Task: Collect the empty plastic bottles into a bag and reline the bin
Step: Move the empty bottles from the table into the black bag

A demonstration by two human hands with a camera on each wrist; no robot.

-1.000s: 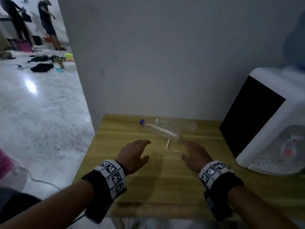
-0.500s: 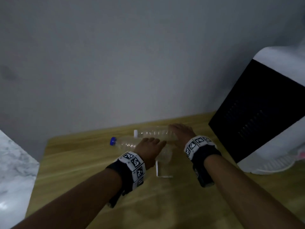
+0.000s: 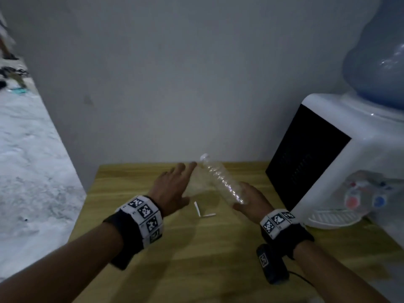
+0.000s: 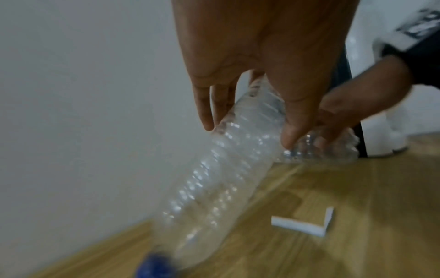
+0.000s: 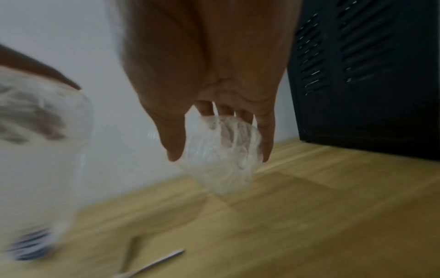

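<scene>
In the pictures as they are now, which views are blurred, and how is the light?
Head view: dim, greyish light; the left hand is smeared, and the white-capped bottle in the right hand carries small glints. Left wrist view: the blue-capped bottle is streaked, its cap a blur; the white paper strip stays fairly sharp. Right wrist view: heaviest blur, both bottles smeared.

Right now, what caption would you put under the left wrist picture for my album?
Left hand grips a clear, blue-capped plastic bottle above a wooden table, beside a folded white paper strip.
</scene>
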